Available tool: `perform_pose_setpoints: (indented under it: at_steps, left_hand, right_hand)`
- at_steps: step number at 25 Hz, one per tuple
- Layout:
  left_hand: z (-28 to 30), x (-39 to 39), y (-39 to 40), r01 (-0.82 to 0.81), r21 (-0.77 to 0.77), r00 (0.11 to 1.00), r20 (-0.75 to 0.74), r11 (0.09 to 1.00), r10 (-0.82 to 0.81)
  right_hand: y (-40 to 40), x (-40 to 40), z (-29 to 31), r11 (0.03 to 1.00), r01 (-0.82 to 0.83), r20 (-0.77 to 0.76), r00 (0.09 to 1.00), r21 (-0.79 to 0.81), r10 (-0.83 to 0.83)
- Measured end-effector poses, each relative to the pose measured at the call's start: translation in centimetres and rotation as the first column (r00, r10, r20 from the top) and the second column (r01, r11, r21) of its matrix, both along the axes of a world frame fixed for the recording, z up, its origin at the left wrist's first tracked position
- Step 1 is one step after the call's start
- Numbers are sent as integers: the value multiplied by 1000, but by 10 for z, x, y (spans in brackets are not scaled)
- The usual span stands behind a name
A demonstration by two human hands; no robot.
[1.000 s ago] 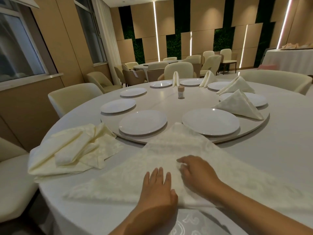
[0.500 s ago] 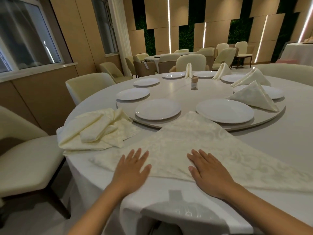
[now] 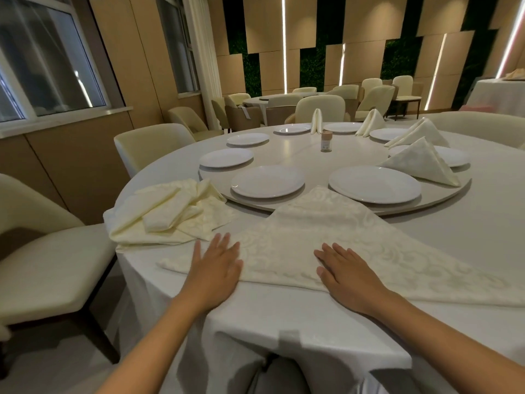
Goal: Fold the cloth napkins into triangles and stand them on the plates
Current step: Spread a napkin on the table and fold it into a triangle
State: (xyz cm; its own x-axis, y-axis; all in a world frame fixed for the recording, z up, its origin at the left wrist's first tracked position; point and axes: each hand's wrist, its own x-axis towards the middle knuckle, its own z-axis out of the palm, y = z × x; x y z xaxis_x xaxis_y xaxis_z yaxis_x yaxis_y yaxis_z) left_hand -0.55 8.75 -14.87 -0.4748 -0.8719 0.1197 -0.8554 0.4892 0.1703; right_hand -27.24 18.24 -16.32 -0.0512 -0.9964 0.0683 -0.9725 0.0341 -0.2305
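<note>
A cream patterned napkin [image 3: 321,234] lies flat on the table as a wide triangle, its tip resting on the turntable's edge. My left hand [image 3: 217,267] lies flat on its left part, fingers spread. My right hand [image 3: 345,273] presses flat on the middle of its near edge. A pile of loose cream napkins [image 3: 167,213] sits to the left. Two empty white plates, one [image 3: 267,180] left and one [image 3: 373,187] right, stand just beyond the napkin. A folded triangle napkin [image 3: 423,163] stands on a plate at the right; others [image 3: 420,132] stand further back.
The plates ring a round turntable [image 3: 443,199] on the white-clothed table [image 3: 483,223]. A small jar [image 3: 326,141] stands at the turntable's centre. Cream chairs, one [image 3: 51,263] at my left and one [image 3: 150,146] behind it, flank the table. More tables and chairs fill the room behind.
Both hands have slid apart across the napkin, the left going left and the right going right, flattening it. My view has risen and shifted, showing more of the room.
</note>
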Motion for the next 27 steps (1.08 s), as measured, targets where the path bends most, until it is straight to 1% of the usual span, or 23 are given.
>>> perform_pose_setpoints:
  at_steps: [1, 3, 5, 6, 9, 11, 13, 15, 17, 19, 21, 27]
  left_hand:
    - [3, -17, 11, 75, -10, 997, -35, 997, -76]
    - [8, -55, 29, 204, 40, 977, -76, 978, -201]
    - [10, -90, 39, 278, 92, 960, -48, 956, -274]
    - [9, -104, 42, 303, 103, 953, -20, 947, -302]
    - [7, -136, 52, 370, 128, 924, 50, 920, -379]
    - [6, -154, 58, 417, 122, 903, 61, 901, -426]
    - [6, -171, 64, 443, 119, 891, 52, 889, -451]
    - [2, -185, 70, 457, 142, 880, 71, 878, -470]
    - [-8, -193, 74, 451, 142, 870, 152, 881, -470]
    - [-13, -194, 73, 438, 123, 869, 197, 891, -454]
    - [-14, -194, 72, 444, 120, 865, 199, 888, -460]
    - [-15, -190, 71, 467, 114, 861, 166, 877, -480]
  right_hand:
    - [1, 1, 1, 999, -7, -12, 1000, -35, 7]
    - [8, 4, 4, 993, -7, -30, 1000, -118, 4]
    - [19, 8, 9, 986, 42, -18, 999, -159, -46]
    - [26, 8, 11, 984, 77, -22, 996, -163, -81]
    - [43, -6, 10, 971, 201, -94, 972, -131, -214]
    - [54, -24, 11, 951, 291, -135, 943, -106, -303]
    - [63, -41, 12, 929, 357, -148, 918, -94, -367]
    - [70, -55, 11, 922, 383, -138, 912, -56, -387]
    - [74, -64, 5, 931, 364, -124, 925, 33, -358]
    - [77, -74, -1, 937, 335, -83, 941, 99, -327]
    - [85, -91, -4, 935, 336, -63, 942, 111, -331]
    - [117, -155, -4, 884, 451, -74, 893, 125, -445]
